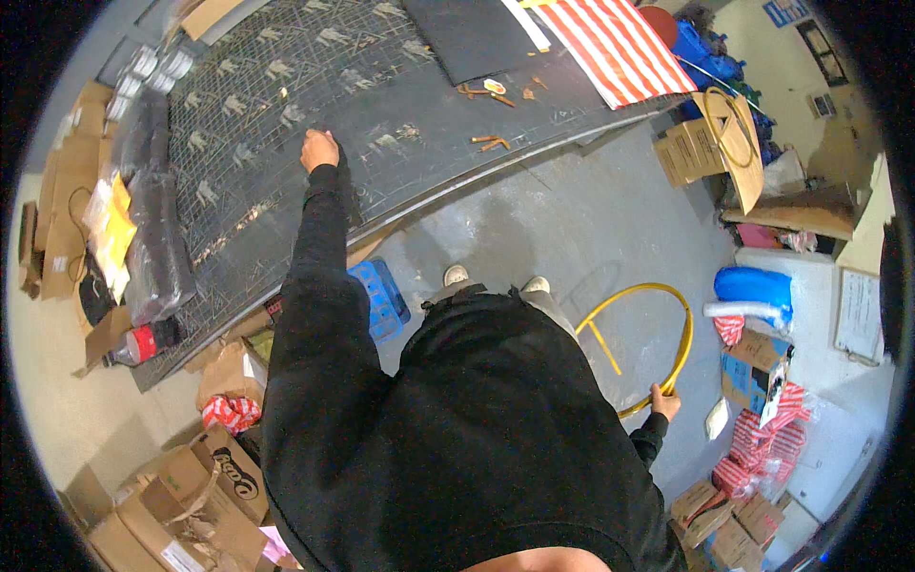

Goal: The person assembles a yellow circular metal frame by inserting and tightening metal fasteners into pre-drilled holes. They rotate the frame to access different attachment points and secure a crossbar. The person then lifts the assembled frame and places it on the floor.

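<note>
My left hand [320, 150] is curled into a fist over the dark, scuffed worktop [381, 181]. Whatever it may hold is hidden. Low at my right side, my right hand [665, 404] grips a loop of yellow hose [689, 329], whose free end hangs down inside the loop above the grey floor. To the right of my left hand, several short copper-coloured pieces [492, 144] lie near the worktop's front edge. A black sheet [472, 38] and red-and-white striped material [620, 48] lie farther right on the top.
Dark wrapped bundles [157, 219] and a bottle [141, 343] line the worktop's left end. A blue crate [383, 300] stands by its front. Cardboard boxes [205, 486] fill the lower left. Boxes and striped packages [762, 443] line the right wall. Another yellow coil [729, 129] hangs far right.
</note>
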Available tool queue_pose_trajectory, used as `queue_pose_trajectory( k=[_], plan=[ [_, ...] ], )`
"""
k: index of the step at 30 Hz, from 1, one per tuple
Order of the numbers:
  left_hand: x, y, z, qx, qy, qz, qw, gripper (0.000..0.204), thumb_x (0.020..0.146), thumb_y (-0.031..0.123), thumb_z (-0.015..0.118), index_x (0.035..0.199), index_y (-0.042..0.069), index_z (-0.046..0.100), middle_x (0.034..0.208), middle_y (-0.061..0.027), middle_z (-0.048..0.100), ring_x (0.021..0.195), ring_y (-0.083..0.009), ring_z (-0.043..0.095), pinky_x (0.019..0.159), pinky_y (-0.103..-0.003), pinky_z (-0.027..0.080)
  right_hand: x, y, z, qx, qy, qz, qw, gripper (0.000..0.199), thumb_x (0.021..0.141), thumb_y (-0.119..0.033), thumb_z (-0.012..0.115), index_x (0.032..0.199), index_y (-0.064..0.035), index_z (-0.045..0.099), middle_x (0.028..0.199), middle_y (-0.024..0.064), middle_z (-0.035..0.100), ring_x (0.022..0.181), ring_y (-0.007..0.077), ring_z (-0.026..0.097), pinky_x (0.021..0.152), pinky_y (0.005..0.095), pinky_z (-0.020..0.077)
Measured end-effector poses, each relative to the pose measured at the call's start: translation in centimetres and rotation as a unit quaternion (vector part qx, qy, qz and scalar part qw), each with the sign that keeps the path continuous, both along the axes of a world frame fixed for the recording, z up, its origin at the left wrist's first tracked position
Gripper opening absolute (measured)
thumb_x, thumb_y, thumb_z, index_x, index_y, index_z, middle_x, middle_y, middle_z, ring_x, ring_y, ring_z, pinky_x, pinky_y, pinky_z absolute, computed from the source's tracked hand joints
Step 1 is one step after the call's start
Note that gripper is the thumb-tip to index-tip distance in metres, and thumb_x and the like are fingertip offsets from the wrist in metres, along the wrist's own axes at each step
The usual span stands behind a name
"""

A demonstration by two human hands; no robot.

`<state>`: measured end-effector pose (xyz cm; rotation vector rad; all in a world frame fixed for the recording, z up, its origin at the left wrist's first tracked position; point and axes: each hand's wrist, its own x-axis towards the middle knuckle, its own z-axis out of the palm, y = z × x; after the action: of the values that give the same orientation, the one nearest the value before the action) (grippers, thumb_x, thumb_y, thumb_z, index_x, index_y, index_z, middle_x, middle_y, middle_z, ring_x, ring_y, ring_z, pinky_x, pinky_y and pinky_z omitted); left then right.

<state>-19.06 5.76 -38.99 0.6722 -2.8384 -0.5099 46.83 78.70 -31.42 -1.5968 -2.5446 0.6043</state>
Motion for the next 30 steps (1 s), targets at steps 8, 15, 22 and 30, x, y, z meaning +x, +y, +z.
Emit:
queue_pose_trajectory(
  k=[8,15,22,30],
  plan=[
    [1.9,17.9,2.2,0.184,0.100,-0.409,0.888,0.021,0.100,0.019,0.058,0.115,0.006,0.060,0.107,-0.0220,0.065,0.107,-0.0421,0.061,0.091,-0.046,0.049,-0.1,-4.5,-5.2,-0.086,-0.026,-0.045,0.995,0.045,0.069,-0.027,0.087,0.096,0.0056,0.071,0.079,0.0139,0.073,0.068,0.0227,0.070,0.066,0.0379,0.0577],
    [4.6,27.7,1.8,-0.048,0.153,-0.467,0.870,0.031,0.097,0.036,0.061,0.117,0.013,0.063,0.112,-0.0079,0.057,0.108,-0.0291,0.052,0.092,-0.049,0.039,-3.6,-5.2,-6.7,-0.061,-0.068,0.002,0.996,0.055,0.064,-0.027,0.088,0.101,0.0080,0.068,0.080,0.0135,0.072,0.067,0.0227,0.070,0.063,0.0382,0.0576],
    [2.4,29.1,1.1,-0.032,0.165,-0.432,0.886,0.051,0.089,0.043,0.073,0.129,0.015,0.059,0.133,-0.0115,0.051,0.123,-0.0323,0.045,0.100,-0.053,0.033,-9.1,-3.4,-6.9,-0.081,-0.121,-0.013,0.989,0.063,0.058,-0.030,0.090,0.105,0.0056,0.068,0.085,0.0154,0.073,0.074,0.0274,0.071,0.072,0.0401,0.0583],
    [-3.6,31.1,2.0,-0.059,0.152,-0.444,0.881,0.052,0.090,0.044,0.072,0.136,0.022,0.060,0.138,-0.0083,0.052,0.129,-0.0317,0.045,0.106,-0.056,0.031,-16.5,3.8,-9.6,-0.109,-0.162,-0.008,0.981,0.067,0.058,-0.033,0.092,0.107,0.0033,0.066,0.093,0.0165,0.074,0.084,0.0301,0.073,0.078,0.0433,0.0577]
  ],
)
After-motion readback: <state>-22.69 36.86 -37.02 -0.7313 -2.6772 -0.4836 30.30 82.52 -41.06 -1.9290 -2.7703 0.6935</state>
